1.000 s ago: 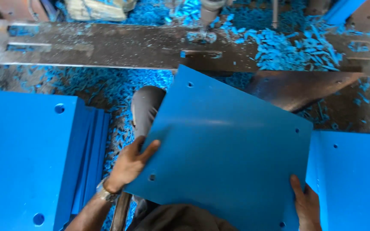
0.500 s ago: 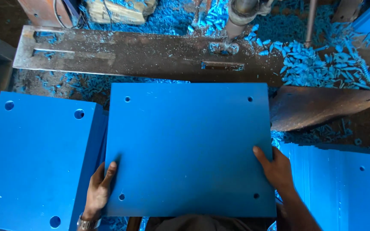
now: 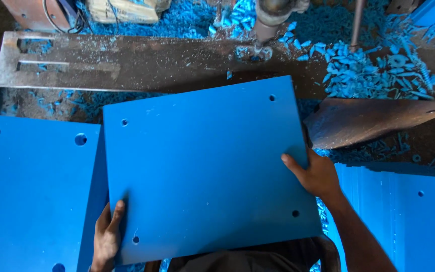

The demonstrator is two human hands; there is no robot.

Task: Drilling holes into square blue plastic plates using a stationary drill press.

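Blue plate (image 3: 205, 166) sits gripped at both edges, your left hand (image 3: 107, 236) and right hand (image 3: 314, 174) curled onto it, short of the drill (image 3: 270, 20); I'd judge positioning next, a corner hole under the bit.

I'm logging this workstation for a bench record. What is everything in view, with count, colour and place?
Held sheet: one, blue, with a small hole near each of its four corners, centre, gripped at both side edges.
Left stack: one pile of blue sheets with larger holes, left, partly under the held sheet.
Right stack: one pile of blue sheets, lower right.
Metal bed: one, rusty grey, slotted, across the top.
Drill spindle: one, grey, top centre above the bed.
Shavings: many, blue curls, mostly top right.
Metal plate: one, brown, pointed, right of the held sheet.
Left hand: one, at the sheet's lower left edge.
Right hand: one, on the sheet's right edge.
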